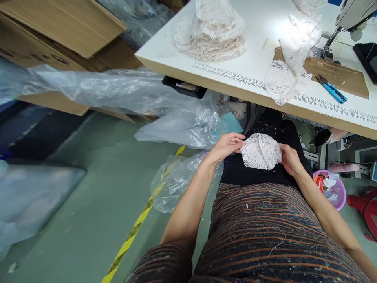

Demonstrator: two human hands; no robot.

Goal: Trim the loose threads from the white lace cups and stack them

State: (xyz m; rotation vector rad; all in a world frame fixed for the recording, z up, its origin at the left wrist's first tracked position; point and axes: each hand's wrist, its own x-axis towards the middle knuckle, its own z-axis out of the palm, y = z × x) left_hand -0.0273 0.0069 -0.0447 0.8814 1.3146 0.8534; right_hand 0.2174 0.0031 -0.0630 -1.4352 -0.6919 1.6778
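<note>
A piece of white lace (260,152), rounded and cup-like, is stretched between my two hands just above my dark-trousered lap. My left hand (228,144) pinches its left edge between thumb and fingers. At the opposite edge my right hand (290,158) grips the lace, fingers curled. On the table above, another length of white lace (297,47) runs from near the sewing machine (326,49) and hangs over the front edge. Blue thread snips (332,89) lie to the right of that length.
A stack of lace pieces (218,35) sits on the white table (256,23). Brown cardboard (338,74) lies by the machine. Plastic bags (188,122) and cardboard boxes (64,27) fill the left side. A pink bin (341,192) and a red stool (361,208) stand at right.
</note>
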